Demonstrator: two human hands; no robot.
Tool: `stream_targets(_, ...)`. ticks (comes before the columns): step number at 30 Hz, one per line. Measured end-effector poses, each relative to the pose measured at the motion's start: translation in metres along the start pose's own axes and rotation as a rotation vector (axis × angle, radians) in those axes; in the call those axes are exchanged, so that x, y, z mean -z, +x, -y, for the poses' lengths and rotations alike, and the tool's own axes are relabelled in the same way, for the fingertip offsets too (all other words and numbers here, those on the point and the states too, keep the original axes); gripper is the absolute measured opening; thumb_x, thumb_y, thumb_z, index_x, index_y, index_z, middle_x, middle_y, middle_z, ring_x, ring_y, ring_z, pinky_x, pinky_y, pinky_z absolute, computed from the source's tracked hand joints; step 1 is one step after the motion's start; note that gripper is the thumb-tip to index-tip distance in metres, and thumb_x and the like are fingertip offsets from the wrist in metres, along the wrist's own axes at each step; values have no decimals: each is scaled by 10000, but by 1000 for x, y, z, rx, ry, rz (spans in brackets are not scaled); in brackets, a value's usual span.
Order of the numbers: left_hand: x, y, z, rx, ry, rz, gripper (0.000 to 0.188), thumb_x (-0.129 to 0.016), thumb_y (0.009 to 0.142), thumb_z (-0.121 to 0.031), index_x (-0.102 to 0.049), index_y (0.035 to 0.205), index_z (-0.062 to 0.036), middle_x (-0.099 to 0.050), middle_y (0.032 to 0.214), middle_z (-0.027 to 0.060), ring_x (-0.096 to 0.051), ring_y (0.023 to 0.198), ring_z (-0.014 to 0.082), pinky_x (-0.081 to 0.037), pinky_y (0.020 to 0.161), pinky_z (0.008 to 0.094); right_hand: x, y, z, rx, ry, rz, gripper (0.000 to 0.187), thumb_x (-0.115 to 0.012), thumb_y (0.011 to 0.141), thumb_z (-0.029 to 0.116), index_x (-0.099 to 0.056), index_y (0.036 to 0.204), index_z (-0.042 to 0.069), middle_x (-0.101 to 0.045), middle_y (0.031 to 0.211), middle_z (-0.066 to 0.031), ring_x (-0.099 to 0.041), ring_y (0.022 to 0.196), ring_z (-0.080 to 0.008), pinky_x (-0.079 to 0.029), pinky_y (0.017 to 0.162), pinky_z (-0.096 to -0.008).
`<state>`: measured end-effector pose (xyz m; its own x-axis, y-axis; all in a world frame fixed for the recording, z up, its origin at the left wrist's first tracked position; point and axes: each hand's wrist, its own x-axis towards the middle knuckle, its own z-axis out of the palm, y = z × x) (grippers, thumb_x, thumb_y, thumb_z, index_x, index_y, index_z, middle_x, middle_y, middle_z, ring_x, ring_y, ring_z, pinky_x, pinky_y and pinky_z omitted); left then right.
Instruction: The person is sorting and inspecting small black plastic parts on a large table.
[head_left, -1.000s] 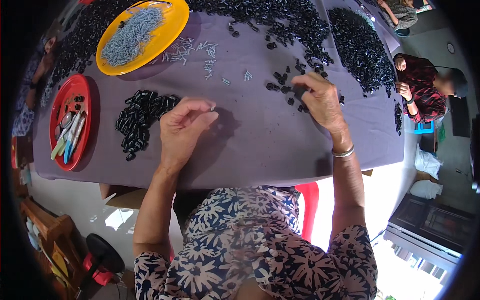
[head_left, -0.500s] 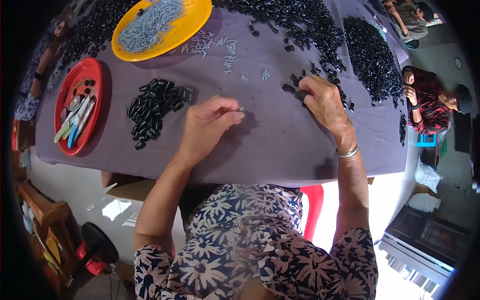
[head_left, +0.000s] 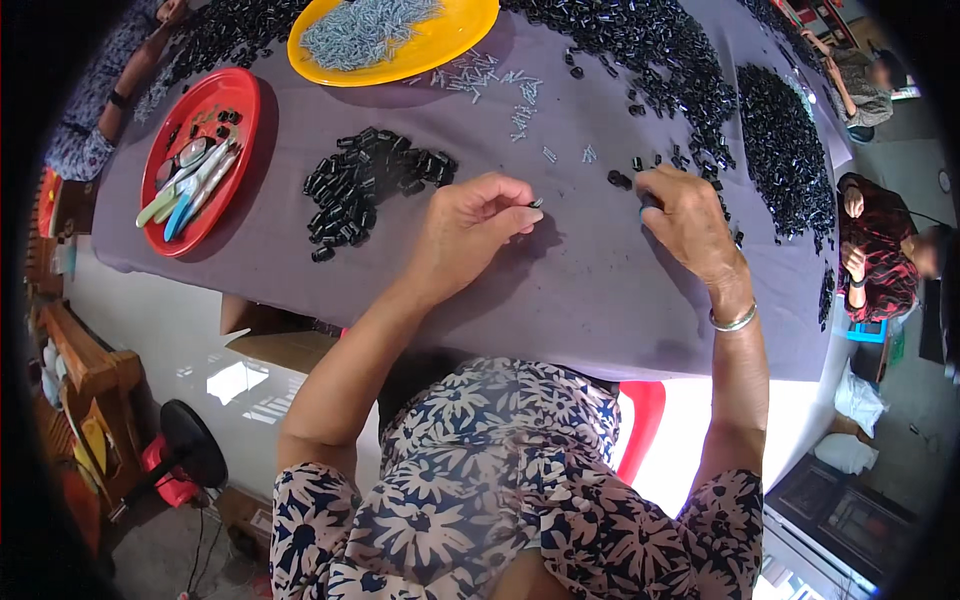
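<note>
A: Left hand [head_left: 480, 215]?
B: Thumb and forefinger closed in a pinch on a tiny piece [head_left: 537, 203], held above the tablecloth [head_left: 600, 275]. Piece partly covered by the fingertips; kind not determinable.
A: Right hand [head_left: 692, 215]?
B: Palm down, fingers curled, over the cloth's right side. Dark patch between thumb and forefinger; cannot tell whether a part is gripped. Silver bangle [head_left: 735, 321] on the wrist.
A: Nearest parts to it?
B: Loose black cylinders [head_left: 619, 180], just beside the fingertips. Beyond them, a broad spread of black cylinders [head_left: 665, 65]; farther right, a separate dense heap [head_left: 785, 150].
A: Near the left hand?
B: A compact pile of short black cylinders [head_left: 345, 195], to the left of that hand and slightly farther from the body.
A: Grey stock?
B: Small grey screws [head_left: 370, 32] heaped on a yellow plate [head_left: 452, 42]. Loose grey screws [head_left: 525, 108] lie on the cloth to the right of the plate, a few between the two hands' positions, farther out.
A: Far left?
B: Red oval tray [head_left: 253, 112], holding a blue-handled tool [head_left: 180, 214], other slim tools and several black bits.
A: Others present?
B: Co-worker in red-and-black shirt [head_left: 885, 255], right edge.
</note>
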<state>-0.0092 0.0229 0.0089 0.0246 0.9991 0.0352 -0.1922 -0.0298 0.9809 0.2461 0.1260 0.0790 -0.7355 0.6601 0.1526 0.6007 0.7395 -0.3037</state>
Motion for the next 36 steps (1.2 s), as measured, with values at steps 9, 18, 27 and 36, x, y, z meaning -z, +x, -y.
stream_targets(9, -2, 0, -1, -13, 14, -28, 80, -692, 892, -49, -683, 969, -27, -661, 864, -11, -610, 749, 45, -476, 631, 205, -40, 19, 52, -224, 893, -172, 203, -613, 843, -105, -674, 999, 9, -678, 929, 1, -640, 884, -80, -505, 830, -235)
stream_targets(18, -3, 1, 0, -28, 94, -39, 91, -701, 885, -46, -681, 969, -17, -646, 835, -14, -594, 735, 43, -467, 633, 202, -59, 24, 61, -77, 951, -216, 165, -673, 842, -82, -680, 984, 1, -629, 933, -21, -581, 872, -101, -474, 799, -236)
stream_targets(27, -4, 1, -4, -10, 144, -33, 93, -708, 873, -25, -669, 957, -19, -609, 852, -15, -581, 741, 47, -473, 645, 210, -54, 27, 59, -105, 913, -207, 160, -678, 825, -80, -688, 961, 3, -629, 892, -16, -576, 831, -102, -466, 762, -235)
stream_targets(36, 0, 2, 3, -53, 265, -18, 85, -712, 864, -16, -663, 932, -6, -611, 863, -16, -570, 733, 45, -468, 643, 202, -56, 27, 60, -84, 751, -147, 172, -678, 794, -85, -691, 942, 1, -649, 854, -27, -588, 783, -111, -483, 717, -246)
